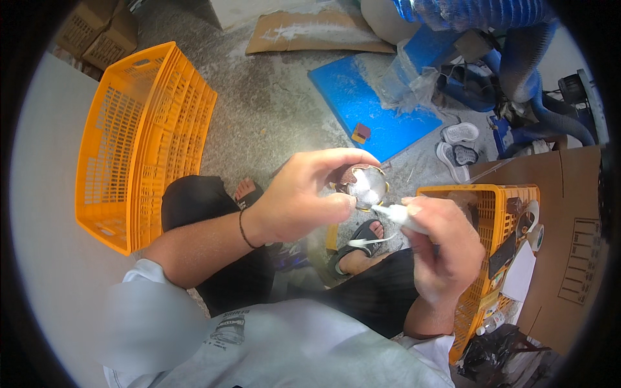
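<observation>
My left hand [299, 194] grips a small round bowl-like piece [367, 187] between thumb and fingers. It has a brown outside, a yellowish rim and a shiny pale inside that faces up. My right hand [446, 242] is closed around a small white squeeze bottle [407, 218] with a narrow nozzle. The nozzle's tip points at the lower rim of the round piece; whether it touches cannot be made out. Below the bottle shows a thin white strip [381, 241]; whether it hangs from the bottle is unclear.
Stacked orange plastic crates [145, 142] stand at left. At right, another orange crate [479, 310] holds tape rolls and odds and ends beside a large cardboard box [569, 239]. A blue board [359, 97] with a small block [361, 133] lies ahead, near slippers [453, 158] and blue hoses [479, 13].
</observation>
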A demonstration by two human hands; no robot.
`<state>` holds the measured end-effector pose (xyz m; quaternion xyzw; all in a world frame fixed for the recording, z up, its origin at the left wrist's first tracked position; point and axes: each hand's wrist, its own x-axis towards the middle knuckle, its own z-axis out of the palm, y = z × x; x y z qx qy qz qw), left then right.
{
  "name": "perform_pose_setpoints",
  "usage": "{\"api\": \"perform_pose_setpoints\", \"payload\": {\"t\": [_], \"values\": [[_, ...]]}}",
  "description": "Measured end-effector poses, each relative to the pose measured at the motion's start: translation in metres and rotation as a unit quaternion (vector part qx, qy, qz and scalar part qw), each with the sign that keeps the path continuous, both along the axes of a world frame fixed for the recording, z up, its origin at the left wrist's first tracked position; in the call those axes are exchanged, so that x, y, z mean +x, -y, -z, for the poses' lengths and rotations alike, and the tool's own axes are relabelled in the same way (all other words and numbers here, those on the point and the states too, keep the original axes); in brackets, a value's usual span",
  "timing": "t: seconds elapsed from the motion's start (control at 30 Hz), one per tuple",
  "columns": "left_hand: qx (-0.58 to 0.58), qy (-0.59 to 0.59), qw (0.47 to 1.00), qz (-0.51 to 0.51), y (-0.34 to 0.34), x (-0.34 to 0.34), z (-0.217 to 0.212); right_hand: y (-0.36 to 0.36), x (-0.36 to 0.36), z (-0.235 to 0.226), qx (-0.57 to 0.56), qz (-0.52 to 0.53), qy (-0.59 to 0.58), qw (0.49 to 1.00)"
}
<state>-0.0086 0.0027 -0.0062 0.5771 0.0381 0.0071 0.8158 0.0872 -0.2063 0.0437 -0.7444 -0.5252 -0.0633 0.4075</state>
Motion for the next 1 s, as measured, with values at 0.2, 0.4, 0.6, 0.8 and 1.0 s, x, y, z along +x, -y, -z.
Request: {"api": "perform_pose_setpoints", "payload": {"t": [0.2, 0.4, 0.6, 0.8, 1.0], "values": [[-0.038, -0.023, 0.998, -0.047, 0.003, 0.005, -0.008, -0.013, 0.0, 0.021, 0.203, -0.012, -0.523, 0.828], [-0.015, -0.001, 0.992, -0.126, 0.01, 0.013, -0.023, -0.05, -0.022, 0.05, 0.274, 0.009, -0.701, 0.659], [-0.029, 0.027, 0.986, -0.163, 0.015, 0.021, -0.026, -0.063, -0.019, 0.051, 0.316, -0.008, -0.687, 0.654], [-0.05, 0.02, 0.981, -0.189, 0.016, 0.021, -0.021, -0.068, -0.019, 0.053, 0.325, 0.006, -0.667, 0.67], [-0.086, 0.03, 0.974, -0.208, 0.018, 0.022, -0.019, -0.073, -0.016, 0.059, 0.341, -0.011, -0.658, 0.671]]}}
